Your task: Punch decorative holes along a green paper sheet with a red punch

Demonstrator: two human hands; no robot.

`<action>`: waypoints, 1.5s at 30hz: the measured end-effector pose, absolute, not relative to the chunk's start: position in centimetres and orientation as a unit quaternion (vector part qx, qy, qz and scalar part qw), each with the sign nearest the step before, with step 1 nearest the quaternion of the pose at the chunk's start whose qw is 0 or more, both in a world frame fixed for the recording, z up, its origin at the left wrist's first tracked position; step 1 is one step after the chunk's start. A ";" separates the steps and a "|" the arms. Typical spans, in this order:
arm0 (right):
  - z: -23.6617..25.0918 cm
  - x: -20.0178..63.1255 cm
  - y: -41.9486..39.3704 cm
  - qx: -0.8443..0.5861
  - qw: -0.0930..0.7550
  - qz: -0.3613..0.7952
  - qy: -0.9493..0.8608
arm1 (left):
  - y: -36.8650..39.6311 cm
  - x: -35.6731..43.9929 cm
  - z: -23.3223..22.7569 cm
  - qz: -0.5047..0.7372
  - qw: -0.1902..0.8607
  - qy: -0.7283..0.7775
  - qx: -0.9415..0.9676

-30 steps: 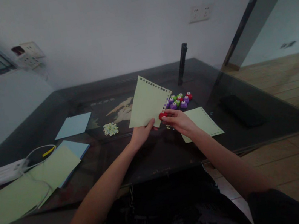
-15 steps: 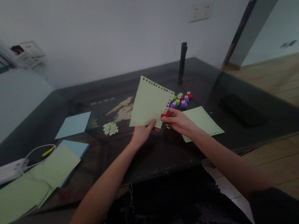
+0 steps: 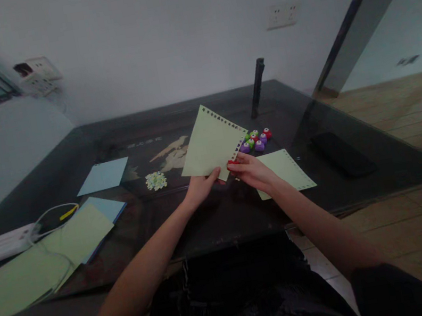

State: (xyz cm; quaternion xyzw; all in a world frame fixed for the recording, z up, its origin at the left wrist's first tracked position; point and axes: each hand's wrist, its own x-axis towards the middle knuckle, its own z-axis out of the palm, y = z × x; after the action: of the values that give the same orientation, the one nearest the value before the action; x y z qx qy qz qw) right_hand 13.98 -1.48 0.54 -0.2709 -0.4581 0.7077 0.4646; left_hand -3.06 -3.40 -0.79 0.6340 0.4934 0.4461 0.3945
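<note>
A pale green sheet of paper (image 3: 211, 144) is held up over the table, with small shapes cut out along its upper and right edges. My left hand (image 3: 200, 185) pinches its lower edge, thumb on top and the fingers mostly hidden underneath. At the sheet's right edge, my right hand (image 3: 251, 170) is closed on a red craft punch (image 3: 232, 165), largely covered by the fingers. Tiny paper bits (image 3: 238, 179) show just below that punch. Behind the right hand stand several red, green and purple craft punches (image 3: 257, 141). Another punched green sheet (image 3: 286, 171) lies under my right wrist.
A pile of small paper cut-outs (image 3: 156, 181) lies left of my hands. Farther left are a blue sheet (image 3: 104, 176), stacked green sheets (image 3: 45, 256) and a white power strip (image 3: 3, 245) with its cable. A black case (image 3: 342, 154) and an upright black stick (image 3: 258, 88) are at right.
Both hands keep their hold in nearly the same place. Fewer tiny paper bits show below the red craft punch than before.
</note>
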 end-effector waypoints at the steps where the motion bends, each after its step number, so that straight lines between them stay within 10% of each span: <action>1: 0.5 14.0 -1.5 -0.267 0.464 0.710 -0.457 | -3.3 -3.1 -0.9 0.446 0.391 0.494 0.636; 45: 0.5 14.3 -1.3 -0.274 0.462 0.711 -0.454 | -3.8 -2.9 -0.1 0.428 0.385 0.493 0.653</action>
State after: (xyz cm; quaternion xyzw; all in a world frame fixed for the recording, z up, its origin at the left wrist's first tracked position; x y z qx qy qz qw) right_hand 14.28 -1.28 0.48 -0.2736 -0.4543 0.7106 0.4625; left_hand -2.94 -3.81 -0.13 0.6527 0.4926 0.4280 0.3849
